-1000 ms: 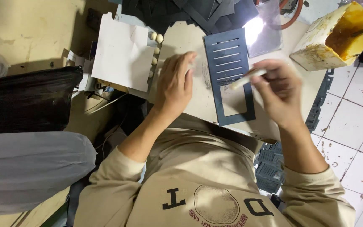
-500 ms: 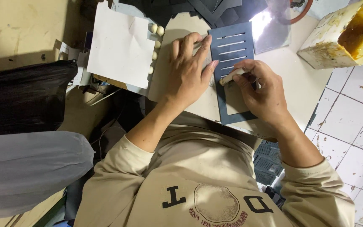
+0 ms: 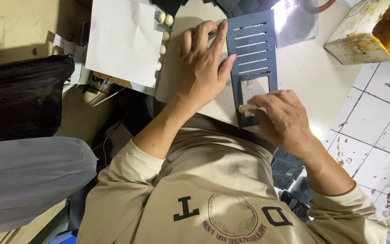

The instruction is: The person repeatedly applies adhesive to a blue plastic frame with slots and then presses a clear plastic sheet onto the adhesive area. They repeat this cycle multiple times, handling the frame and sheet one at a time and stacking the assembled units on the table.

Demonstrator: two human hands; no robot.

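Dark blue slotted panel (image 3: 254,49), white sheet (image 3: 123,40)

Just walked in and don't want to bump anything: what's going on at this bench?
A person is working on a flat dark blue piece with cut slots and a rectangular window, lying on a pale board. The left hand presses flat on the board and the piece's edge. The right hand pinches a small pale stick-like tool, its tip at the window's lower left edge. A glue-stained container sits to the side, white sheets on the other.
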